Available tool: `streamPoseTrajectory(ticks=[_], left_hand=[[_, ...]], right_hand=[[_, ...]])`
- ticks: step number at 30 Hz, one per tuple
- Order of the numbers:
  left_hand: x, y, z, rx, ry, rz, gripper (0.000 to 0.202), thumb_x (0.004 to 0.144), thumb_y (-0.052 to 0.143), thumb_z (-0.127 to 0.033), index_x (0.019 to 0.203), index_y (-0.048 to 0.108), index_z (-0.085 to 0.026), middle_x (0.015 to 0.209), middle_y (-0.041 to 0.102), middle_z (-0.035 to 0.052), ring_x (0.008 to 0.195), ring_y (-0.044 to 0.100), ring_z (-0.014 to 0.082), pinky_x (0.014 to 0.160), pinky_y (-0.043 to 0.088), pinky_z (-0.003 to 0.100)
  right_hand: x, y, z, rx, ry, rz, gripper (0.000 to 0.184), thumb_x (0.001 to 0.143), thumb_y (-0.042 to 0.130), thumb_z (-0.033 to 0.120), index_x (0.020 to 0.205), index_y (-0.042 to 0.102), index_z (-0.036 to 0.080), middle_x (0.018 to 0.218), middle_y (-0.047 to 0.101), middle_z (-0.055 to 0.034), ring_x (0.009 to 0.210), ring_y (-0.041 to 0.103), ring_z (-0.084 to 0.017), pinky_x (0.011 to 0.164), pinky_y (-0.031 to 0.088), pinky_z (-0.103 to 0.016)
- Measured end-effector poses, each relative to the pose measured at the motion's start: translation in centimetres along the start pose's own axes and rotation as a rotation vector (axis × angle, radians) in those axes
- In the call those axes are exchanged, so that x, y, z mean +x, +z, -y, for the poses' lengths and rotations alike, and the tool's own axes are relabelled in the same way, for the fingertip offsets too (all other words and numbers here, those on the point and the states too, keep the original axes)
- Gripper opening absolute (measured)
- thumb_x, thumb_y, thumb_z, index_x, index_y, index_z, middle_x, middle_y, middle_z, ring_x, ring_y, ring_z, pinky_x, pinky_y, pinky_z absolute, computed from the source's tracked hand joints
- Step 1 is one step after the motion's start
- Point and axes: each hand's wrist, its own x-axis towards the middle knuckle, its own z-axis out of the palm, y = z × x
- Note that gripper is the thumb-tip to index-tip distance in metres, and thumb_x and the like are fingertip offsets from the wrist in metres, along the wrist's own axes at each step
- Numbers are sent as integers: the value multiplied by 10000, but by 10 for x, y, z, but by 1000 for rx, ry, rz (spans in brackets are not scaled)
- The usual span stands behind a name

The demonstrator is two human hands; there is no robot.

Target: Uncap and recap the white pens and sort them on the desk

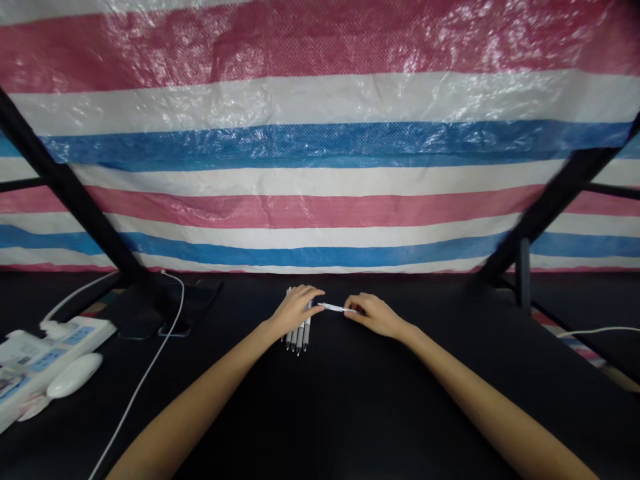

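Two hands meet above the black table (350, 400): the right hand (373, 313) pinches one white pen (334, 307), held level toward the left hand (295, 308), which covers a row of white pens (299, 340); its clasp is unclear.

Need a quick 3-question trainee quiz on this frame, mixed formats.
1. True or false: the left hand rests on a row of white pens lying side by side on the black table.
2. Multiple choice: the single pen pinched by the right hand is
A) standing upright
B) roughly level, crosswise to the row
C) inside a cup
3. Fill in: the white power strip sits on the person's ____ side.

Key: 1 true; 2 B; 3 left.
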Motion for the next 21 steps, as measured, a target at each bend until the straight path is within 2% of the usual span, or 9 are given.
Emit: streamPoseTrajectory(ticks=[5,9,13,18,21], left_hand=[[1,-2,-2,-49,2,-6,229,912,407,-314,880,603,-201,913,621,32,860,545,167,790,408,314],[1,-1,0,-36,-54,-14,184,882,468,-344,908,596,-214,918,622,18,859,543,173,785,394,327],[0,-2,-1,-27,-26,3,190,871,485,-356,955,591,-222,959,619,22,890,537,180,791,386,332],[1,0,0,-6,-45,-22,196,901,431,-327,889,584,-206,915,615,21,861,535,175,770,384,323],[2,2,2,19,-88,-59,226,914,395,-314,850,575,-194,899,613,27,859,537,178,767,384,328]], right_hand=[[2,13,-8,36,-10,-97,232,872,475,406,931,597,218,788,610,-36,748,538,-180,712,388,-304],[3,16,-16,130,-2,-140,225,862,492,400,908,607,212,779,615,-32,733,523,-174,719,394,-307],[3,18,-18,228,-4,-156,218,856,500,388,905,620,212,850,635,-39,769,530,-172,771,395,-324],[5,22,-22,400,86,-191,286,800,554,421,958,614,189,802,611,-35,745,535,-170,707,423,-305],[6,21,-26,547,150,-219,327,755,593,438,943,612,171,800,619,-32,743,561,-169,721,434,-309]])
